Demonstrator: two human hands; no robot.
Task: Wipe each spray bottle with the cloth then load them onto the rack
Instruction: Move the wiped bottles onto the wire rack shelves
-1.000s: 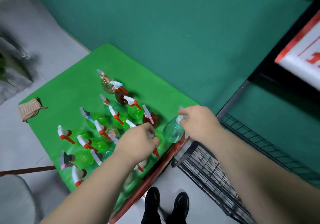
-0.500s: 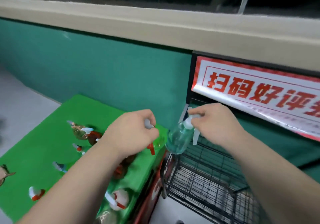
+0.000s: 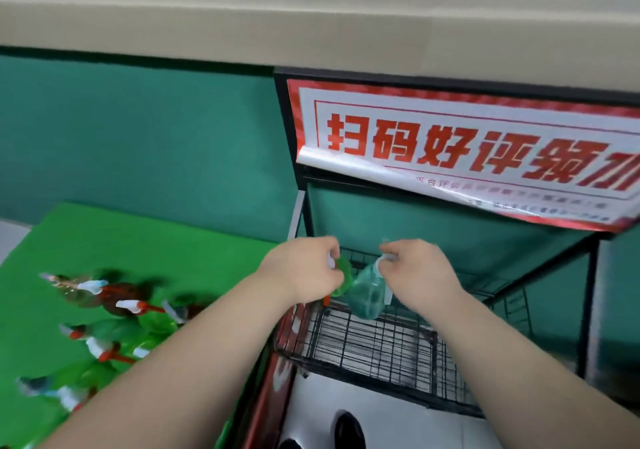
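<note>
Head view: the right hand [image 3: 417,272] pinches the sprayer of the clear teal plastic spray bottle [image 3: 367,298], which hangs neck-up directly over the black wire rack shelf [image 3: 381,351]. The left hand [image 3: 304,272] grips the green plastic spray bottle [image 3: 343,275] at the shelf's left edge.

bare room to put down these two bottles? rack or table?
Free: the wire shelf below the green bottle (left hand) and clear bottle (right hand), bare from the red table edge to the teal wall. Also the far strip of the green table along that wall. Crowded: its near left, packed with spray bottles.
</note>
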